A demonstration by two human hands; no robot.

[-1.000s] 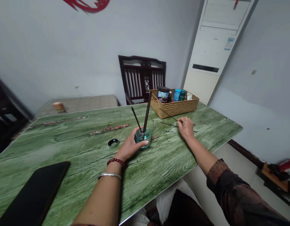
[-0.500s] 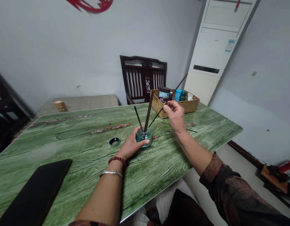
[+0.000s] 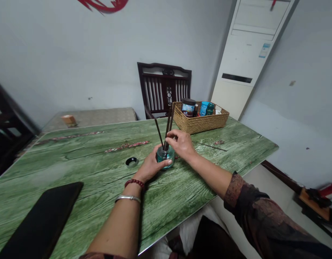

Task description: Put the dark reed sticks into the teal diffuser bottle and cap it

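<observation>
My left hand [image 3: 152, 162] is wrapped round a small round glass diffuser bottle [image 3: 162, 155] with blue-green liquid, standing on the table. Several dark reed sticks [image 3: 158, 131] rise from its neck, one leaning left and the others closer to upright. Thumb and fingers of my right hand [image 3: 181, 143] pinch a reed stick low down, just above the bottle's neck; the fingers partly hide which one. To the left of the bottle lies a black and silver ring-shaped cap [image 3: 131, 162]. Another thin dark stick [image 3: 210, 146] rests flat on the table, right of my right hand.
A woven basket [image 3: 206, 125] with jars and bottles stands behind my right hand on the green wood-patterned table [image 3: 101, 172]. At the front left lies a flat black object [image 3: 44, 219]. A dark wooden chair [image 3: 166, 86] is beyond the far edge.
My right hand has moved left and down to the bottle's neck. The stick it held slanting to the right now stands nearly upright among the others. My left hand stays on the bottle.
</observation>
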